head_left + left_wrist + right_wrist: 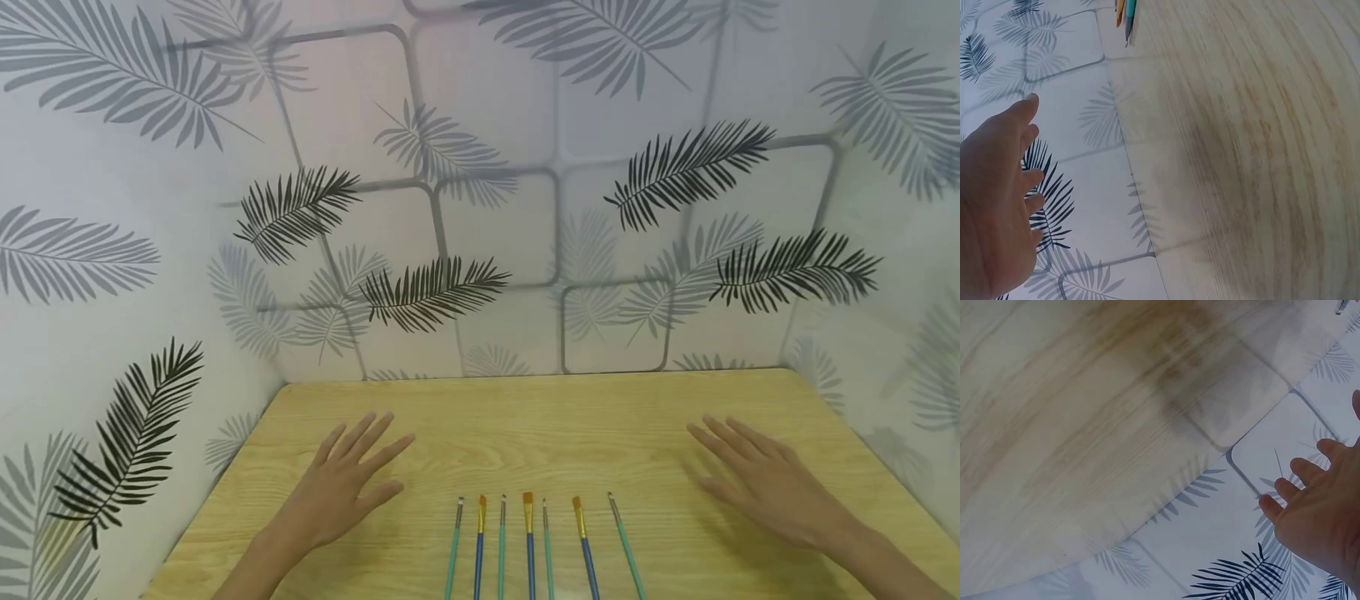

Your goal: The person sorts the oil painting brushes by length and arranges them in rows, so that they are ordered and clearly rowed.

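Note:
Several slim paintbrushes lie side by side at the near middle of the table, bristle ends pointing away, lower handles cut off by the frame. Three have blue handles and gold ferrules, among them a wide flat brush [530,542]; the others have teal handles, such as the teal brush [628,542] at the right end. My left hand [341,487] hovers left of the row, fingers straight and spread, holding nothing. On the other side, my right hand [772,492] is held the same way, apart from the brushes. Brush tips [1129,28] show at the top of the left wrist view.
The brushes lie on a wood-grain table [540,417]. Behind it and along both sides stand pale walls [495,225] covered in a grey and black leaf pattern, meeting the table's far edge.

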Demonstrator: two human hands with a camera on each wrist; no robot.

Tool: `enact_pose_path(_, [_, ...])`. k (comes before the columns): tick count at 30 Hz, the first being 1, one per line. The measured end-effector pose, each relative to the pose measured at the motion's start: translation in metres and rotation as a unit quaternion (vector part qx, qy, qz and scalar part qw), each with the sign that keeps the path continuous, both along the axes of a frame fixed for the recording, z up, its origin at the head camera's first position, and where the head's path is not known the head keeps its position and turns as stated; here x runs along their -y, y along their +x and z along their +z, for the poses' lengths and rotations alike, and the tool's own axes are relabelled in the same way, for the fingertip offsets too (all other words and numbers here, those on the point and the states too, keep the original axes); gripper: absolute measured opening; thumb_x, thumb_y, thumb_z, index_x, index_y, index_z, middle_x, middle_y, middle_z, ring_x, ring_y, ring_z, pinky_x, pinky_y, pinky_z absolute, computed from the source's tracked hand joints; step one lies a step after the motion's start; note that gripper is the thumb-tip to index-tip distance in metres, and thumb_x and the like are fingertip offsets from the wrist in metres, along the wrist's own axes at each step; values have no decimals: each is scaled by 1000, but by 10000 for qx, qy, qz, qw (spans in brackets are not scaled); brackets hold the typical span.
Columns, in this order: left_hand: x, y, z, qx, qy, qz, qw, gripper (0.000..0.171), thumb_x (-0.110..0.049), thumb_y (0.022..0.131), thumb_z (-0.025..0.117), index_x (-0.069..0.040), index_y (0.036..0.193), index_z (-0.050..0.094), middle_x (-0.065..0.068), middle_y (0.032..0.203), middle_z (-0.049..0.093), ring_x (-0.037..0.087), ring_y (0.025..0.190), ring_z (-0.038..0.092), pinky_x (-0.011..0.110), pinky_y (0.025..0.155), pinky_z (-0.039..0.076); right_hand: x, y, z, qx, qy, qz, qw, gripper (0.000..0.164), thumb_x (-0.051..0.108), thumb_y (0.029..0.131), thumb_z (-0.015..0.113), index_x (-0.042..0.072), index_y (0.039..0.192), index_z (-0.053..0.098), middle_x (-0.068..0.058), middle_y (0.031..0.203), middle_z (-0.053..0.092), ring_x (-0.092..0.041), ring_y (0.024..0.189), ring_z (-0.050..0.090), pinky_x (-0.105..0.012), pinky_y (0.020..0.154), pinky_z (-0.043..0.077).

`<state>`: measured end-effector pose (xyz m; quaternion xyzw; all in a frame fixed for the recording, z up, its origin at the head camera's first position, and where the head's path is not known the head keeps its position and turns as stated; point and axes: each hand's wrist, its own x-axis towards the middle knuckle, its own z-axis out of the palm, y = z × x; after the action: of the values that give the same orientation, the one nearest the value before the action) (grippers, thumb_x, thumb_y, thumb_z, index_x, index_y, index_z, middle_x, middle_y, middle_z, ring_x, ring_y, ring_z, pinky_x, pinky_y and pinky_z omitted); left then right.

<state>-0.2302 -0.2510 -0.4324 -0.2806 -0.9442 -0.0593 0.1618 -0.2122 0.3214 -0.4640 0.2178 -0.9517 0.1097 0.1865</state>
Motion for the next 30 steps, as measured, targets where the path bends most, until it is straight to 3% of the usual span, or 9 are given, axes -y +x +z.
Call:
enact_pose_path(6, [4,2,-2,383,439,52,9983,59,-53,99,52,-38,154,35,3,165,27,32,153,24,59,121,14,4,0,4,760,-485,-119,9959,64,41,98,61,27,155,35,-13,158,40,-47,138,39,-78,95,31])
enact_pose_path(11, [3,4,-1,575,823,-164,9948,58,-45,101,55,-34,154,36,5,164,29,38,150,29,67,114,23,7,1,11,1177,-1050,82,9874,62,37,100,59,23,156,34,-17,156,42,-49,137,38,-76,95,33])
enact_pose_path(16, [1,6,2,739,1078,-285,9910,56,-40,102,55,-31,155,37,8,163,31,43,146,34,73,107,30,9,3,15,1646,-1554,281,9736,62,33,103,55,21,158,29,-21,157,38,-53,138,34,-77,97,31])
enact_pose_path(21, [2,6,2,991,1309,-298,9860,57,-40,102,54,-31,155,35,9,163,31,43,144,37,75,104,33,8,6,17,2232,-2035,349,9526,63,34,104,51,21,160,22,-25,161,27,-57,143,23,-80,101,21])
enact_pose_path(26, [1,7,4,1572,1655,-279,9732,57,-43,103,52,-41,155,29,6,163,30,42,145,35,75,104,32,9,10,22,2634,-2217,368,9381,63,35,107,45,21,161,16,-23,163,23,-58,141,26,-79,98,30])
enact_pose_path(30, [-1,7,6,2050,1954,-237,9588,56,-45,103,50,-46,154,27,0,163,30,36,149,31,71,110,30,10,11,26,3076,-2408,369,9198,60,37,108,40,28,160,12,-18,165,20,-56,142,28,-75,95,37])
